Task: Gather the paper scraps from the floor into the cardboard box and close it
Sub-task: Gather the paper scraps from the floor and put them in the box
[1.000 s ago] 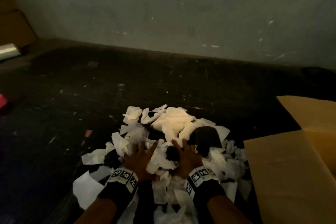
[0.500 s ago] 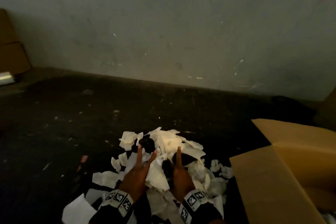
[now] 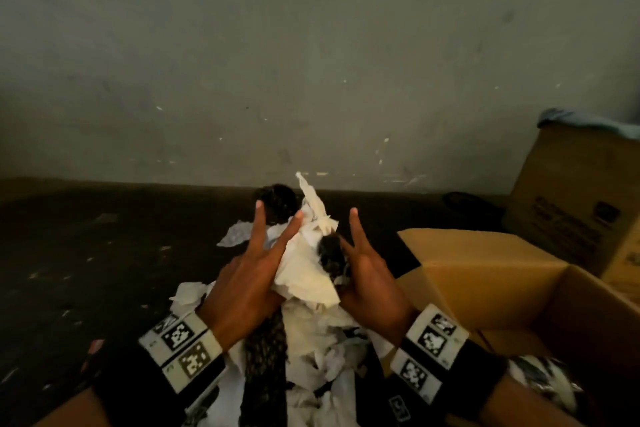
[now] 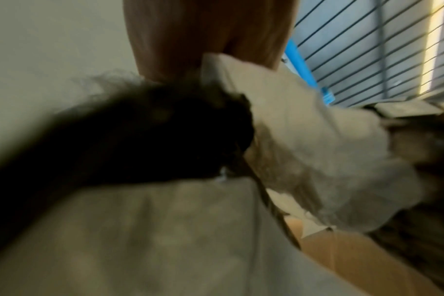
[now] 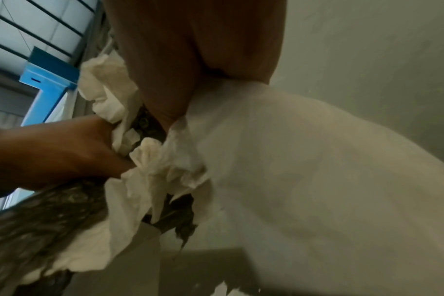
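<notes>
A bundle of white and dark paper scraps (image 3: 304,270) is off the floor, squeezed between my two palms. My left hand (image 3: 278,210) presses its left side and my right hand (image 3: 346,229) its right side; the fingers I can see are straight, the lower ones are hidden under the paper. The left wrist view shows white paper (image 4: 317,150) and a dark scrap (image 4: 139,140) against the hand. In the right wrist view crumpled paper (image 5: 292,160) fills the frame. The open cardboard box (image 3: 485,274) stands just right of my hands, flaps up, with some scraps inside (image 3: 540,374).
More scraps lie on the dark floor under my wrists (image 3: 322,357) and to the left (image 3: 239,232). A second, taller cardboard box (image 3: 571,204) with blue cloth on top stands at the back right against the grey wall (image 3: 311,80).
My hands went from lying flat on the pile to pressing in from both sides, and have lifted a bundle of scraps off the floor. The box now sits closer on my right.
</notes>
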Demonstrator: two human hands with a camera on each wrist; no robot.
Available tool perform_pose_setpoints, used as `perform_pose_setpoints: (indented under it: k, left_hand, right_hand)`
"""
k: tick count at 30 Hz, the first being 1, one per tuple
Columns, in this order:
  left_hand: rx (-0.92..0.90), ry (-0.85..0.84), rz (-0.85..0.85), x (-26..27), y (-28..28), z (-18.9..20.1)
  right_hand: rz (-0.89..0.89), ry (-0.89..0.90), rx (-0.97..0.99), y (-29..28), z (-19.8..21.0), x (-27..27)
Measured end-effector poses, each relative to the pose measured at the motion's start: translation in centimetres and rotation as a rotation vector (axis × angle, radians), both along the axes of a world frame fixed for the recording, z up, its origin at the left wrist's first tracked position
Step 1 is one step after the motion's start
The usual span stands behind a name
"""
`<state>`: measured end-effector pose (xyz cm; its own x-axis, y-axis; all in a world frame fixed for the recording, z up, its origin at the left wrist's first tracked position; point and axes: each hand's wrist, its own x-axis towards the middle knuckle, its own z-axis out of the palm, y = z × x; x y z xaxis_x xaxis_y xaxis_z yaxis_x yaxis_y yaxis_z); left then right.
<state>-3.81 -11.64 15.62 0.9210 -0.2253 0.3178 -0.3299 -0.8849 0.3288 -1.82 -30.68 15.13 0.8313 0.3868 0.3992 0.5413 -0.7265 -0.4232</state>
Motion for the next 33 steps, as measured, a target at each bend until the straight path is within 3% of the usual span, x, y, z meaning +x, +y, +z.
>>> perform_pose_setpoints:
  k: [6, 11, 18, 21, 24, 26, 28, 30, 33]
  left_hand:
    - [-0.099, -0.104, -0.148, 1.4, -11.7, 3.6]
    - [-0.206, -0.094, -0.269, 3.1, -22.9, 3.9]
    - [-0.294, 0.159, -0.277, 4.6, -34.7, 2.1]
    - [-0.24, 0.285, -0.29, 4.8, -37.5, 0.4]
    - [-0.079, 0.465, -0.343, 5.4, -38.6, -2.2]
    - [0.059, 0.557, -0.33, 6.1, -38.7, -3.8]
    - [0.12, 0.618, -0.312, 5.9, -38.5, -4.0]
    - [0.14, 0.621, -0.271, 5.9, -38.0, -4.0]
    - [0.24, 0.648, -0.266, 6.3, -37.2, -2.5]
  right_hand:
    - [0.001, -0.127, 0.04, -12.0, 5.2, -1.1]
    - [-0.053, -0.09, 0.113, -22.7, 6.9, -1.7]
    - [-0.192, 0.233, 0.139, -33.4, 5.7, -1.4]
    - [-0.287, 0.354, 0.037, -35.8, 3.9, -0.9]
    - [-0.331, 0.484, -0.189, -36.7, 1.0, -0.3]
    - [-0.343, 0.615, -0.201, -39.6, -4.7, 2.9]
    - [-0.371, 0.721, -0.301, -41.2, -7.9, 4.4]
    - [-0.413, 0.742, -0.428, -41.6, -7.0, 4.6]
    - [-0.367, 0.749, -0.504, -39.1, -0.9, 1.9]
